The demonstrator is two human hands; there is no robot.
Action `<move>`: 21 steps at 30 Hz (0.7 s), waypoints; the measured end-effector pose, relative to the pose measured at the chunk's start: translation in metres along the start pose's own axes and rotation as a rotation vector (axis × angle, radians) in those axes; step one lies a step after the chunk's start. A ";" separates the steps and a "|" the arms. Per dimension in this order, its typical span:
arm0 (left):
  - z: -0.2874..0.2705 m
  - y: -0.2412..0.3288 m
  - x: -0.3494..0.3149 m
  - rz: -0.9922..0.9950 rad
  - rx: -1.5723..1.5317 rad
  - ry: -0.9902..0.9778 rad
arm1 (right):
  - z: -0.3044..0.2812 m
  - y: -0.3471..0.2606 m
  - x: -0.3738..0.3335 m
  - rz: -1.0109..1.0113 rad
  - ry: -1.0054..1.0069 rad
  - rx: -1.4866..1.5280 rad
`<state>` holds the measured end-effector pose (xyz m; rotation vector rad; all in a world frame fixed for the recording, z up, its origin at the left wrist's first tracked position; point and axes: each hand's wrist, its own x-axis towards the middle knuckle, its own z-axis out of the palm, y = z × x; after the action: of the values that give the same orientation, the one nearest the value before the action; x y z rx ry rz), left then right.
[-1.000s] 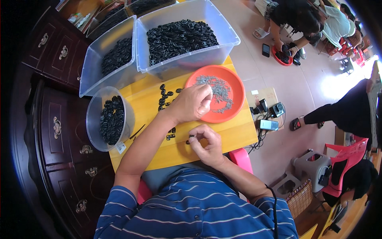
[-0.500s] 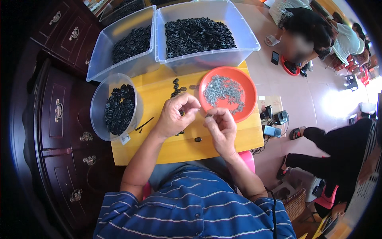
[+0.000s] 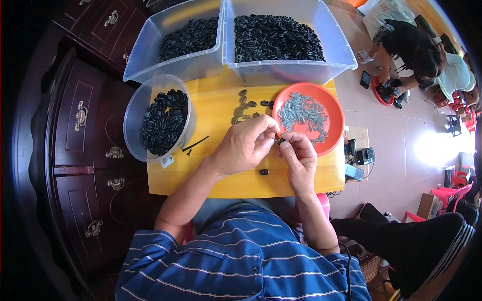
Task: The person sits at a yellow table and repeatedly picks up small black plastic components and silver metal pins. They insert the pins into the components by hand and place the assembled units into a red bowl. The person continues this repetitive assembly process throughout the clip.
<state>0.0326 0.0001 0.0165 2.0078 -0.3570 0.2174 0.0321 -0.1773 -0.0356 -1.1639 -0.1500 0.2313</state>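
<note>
Over the yellow table, my left hand (image 3: 247, 144) and my right hand (image 3: 301, 159) meet at the fingertips. A small black oval piece (image 3: 281, 142) is pinched between my right thumb and fingers. My left thumb and forefinger are pressed together right beside it; whatever they hold is too small to make out. Just beyond my hands stands a red-orange bowl (image 3: 337, 118) with many small silver metal pins (image 3: 301, 111) in it. More black oval pieces (image 3: 243, 105) lie loose on the table beyond my left hand. One black oval piece (image 3: 264, 172) lies nearer me.
Two clear plastic bins (image 3: 291, 70) of black pieces stand at the back. A round clear tub (image 3: 131, 125) of black oval parts is at left, near a thin black strip (image 3: 196, 143). Dark wooden drawers (image 3: 75, 165) flank the table. People work on the right.
My hands have come together from apart, fingertips now meeting at the black oval piece. The whole view has shifted a little. At the right, a person in black has moved.
</note>
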 end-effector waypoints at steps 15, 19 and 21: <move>-0.002 0.004 0.005 0.099 0.131 -0.055 | 0.003 0.005 -0.001 -0.050 0.048 -0.200; 0.001 0.003 0.005 0.104 0.139 -0.053 | 0.001 0.005 -0.001 -0.049 0.071 -0.257; 0.000 0.003 0.003 0.070 0.129 -0.061 | 0.000 0.006 -0.002 -0.062 0.069 -0.303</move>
<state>0.0343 -0.0016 0.0196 2.1348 -0.4619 0.2284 0.0296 -0.1756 -0.0412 -1.4638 -0.1640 0.1151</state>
